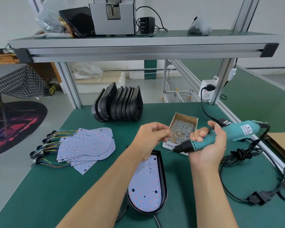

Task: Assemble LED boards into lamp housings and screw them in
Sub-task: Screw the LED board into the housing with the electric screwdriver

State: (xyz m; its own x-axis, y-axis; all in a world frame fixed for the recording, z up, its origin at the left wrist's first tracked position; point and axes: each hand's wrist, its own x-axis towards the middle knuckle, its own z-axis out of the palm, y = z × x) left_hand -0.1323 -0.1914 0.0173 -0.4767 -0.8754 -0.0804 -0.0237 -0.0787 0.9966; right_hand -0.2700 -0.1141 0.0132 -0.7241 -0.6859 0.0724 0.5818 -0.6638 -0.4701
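- Head view: the black, D-shaped plastic lamp housing (162, 178) lies flat on the green matte work mat (56, 186), below and between the two forearms, its rounded end toward the person.
- A pale lilac LED board (145, 186) dotted with small red and orange diodes sits inside that housing; the left wrist covers its far end.
- The left hand (150, 137) hovers above the far end of the housing, its fingertips (167, 132) drawn together as in a pinch; whether anything small sits between them cannot be told.
- The right hand (207, 145), palm up, grips the teal plastic electric screwdriver (220, 135) round its barrel, the black nose and thin bit pointing left toward the left hand, above the mat and just to the right of the housing.
- Just beyond both hands stands an open cardboard box of small shiny metal screws (183, 129).
- To the left, well apart from the hands, a fanned pile of spare flat LED boards (87, 145) with thin yellow, blue and green wires lies on the mat.
- At the mat's far edge a row of glossy black empty housings (118, 104) stands on edge.
- A coiled black power cord (242, 153) trails from the screwdriver across the right side of the mat.
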